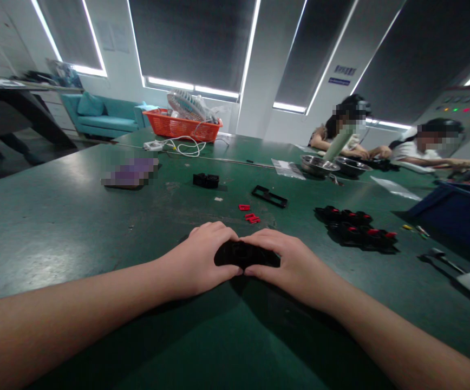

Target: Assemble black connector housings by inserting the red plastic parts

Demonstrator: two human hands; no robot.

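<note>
A black plastic part point(246, 253) lies low over the green table between both hands, its ends covered by my fingers. My left hand point(202, 257) grips its left side, thumb in front and fingers behind. On the other side my right hand point(287, 257) holds it the same way, and the fingertips of both hands nearly meet. Just beyond them are several small red clips point(252, 218). A black rectangular frame point(269, 196) with two openings lies farther back, and a black block-shaped part point(206, 180) sits left of it.
Rows of black parts with red pieces point(357, 228) lie at the right, near a blue bin point(458, 216). A purple object point(131, 173) lies at the left. Metal bowls point(318, 166) and an orange basket point(184, 127) stand farther back. Two people work at the far right.
</note>
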